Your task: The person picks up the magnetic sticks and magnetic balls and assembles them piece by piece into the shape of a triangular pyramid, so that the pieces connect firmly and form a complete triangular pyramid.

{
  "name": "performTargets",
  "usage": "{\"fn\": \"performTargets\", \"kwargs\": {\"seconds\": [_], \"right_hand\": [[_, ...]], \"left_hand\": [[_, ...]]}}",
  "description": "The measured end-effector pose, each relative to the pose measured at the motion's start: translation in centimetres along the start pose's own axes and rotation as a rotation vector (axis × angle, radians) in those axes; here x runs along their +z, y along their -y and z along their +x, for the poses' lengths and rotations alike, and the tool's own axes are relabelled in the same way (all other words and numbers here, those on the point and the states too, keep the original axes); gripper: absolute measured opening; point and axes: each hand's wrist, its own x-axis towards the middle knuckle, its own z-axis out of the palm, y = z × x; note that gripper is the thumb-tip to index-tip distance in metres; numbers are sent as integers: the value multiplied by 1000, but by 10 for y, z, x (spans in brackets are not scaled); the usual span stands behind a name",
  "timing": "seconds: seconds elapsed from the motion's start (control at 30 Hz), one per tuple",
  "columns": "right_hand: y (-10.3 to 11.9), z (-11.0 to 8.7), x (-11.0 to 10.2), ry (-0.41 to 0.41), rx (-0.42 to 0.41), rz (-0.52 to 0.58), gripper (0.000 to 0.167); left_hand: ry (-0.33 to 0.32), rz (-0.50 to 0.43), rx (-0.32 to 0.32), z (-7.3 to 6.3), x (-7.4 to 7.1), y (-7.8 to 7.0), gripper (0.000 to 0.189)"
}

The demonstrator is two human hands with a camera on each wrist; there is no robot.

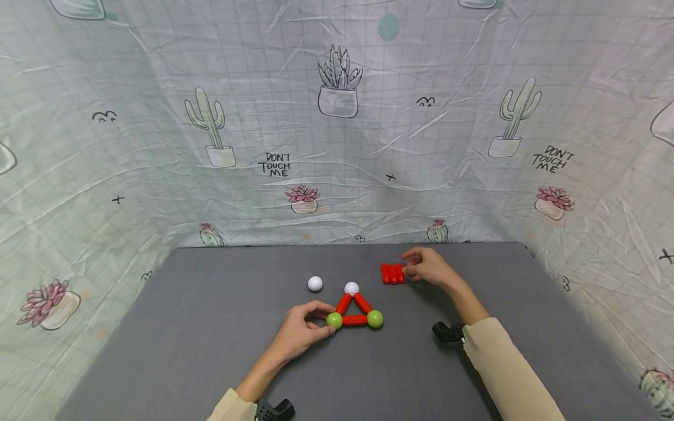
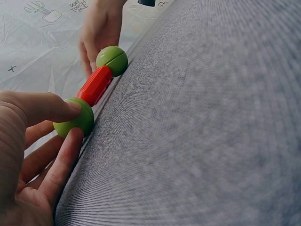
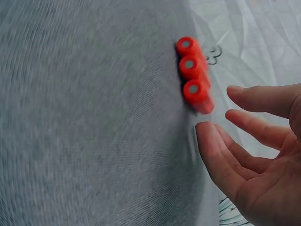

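Two hands working: left hand (image 1: 297, 333) pinching green ball (image 1: 334, 320) at triangle (image 1: 354, 310) corner; right hand (image 1: 429, 268), fingers apart, hovering beside red rods (image 1: 392, 273).

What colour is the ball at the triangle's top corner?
White ball, clearest in the head view.

left hand (image 1: 300, 330) rests low with curled, pinching fingers; right hand (image 1: 429, 266) reaches farther out, fingers loosely spread.

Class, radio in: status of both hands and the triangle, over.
Left hand pinches the left green ball of the red-rod triangle. Right hand open, beside three loose red rods, not gripping. Spare white ball apart; nothing in the way.
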Motion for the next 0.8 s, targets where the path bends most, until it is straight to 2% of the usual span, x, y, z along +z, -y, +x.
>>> {"fn": "performTargets", "kwargs": {"seconds": [0.17,0.53,0.8], "right_hand": [[-5,3,-2,47,20,-31,44],[-4,7,0,103,0,-57,45],[0,6,3,50,38,-48,40]], "left_hand": [[-3,0,0,1,1,1,34],[-13,1,2,1,0,2,33],[-15,11,2,1,1,0,34]]}}
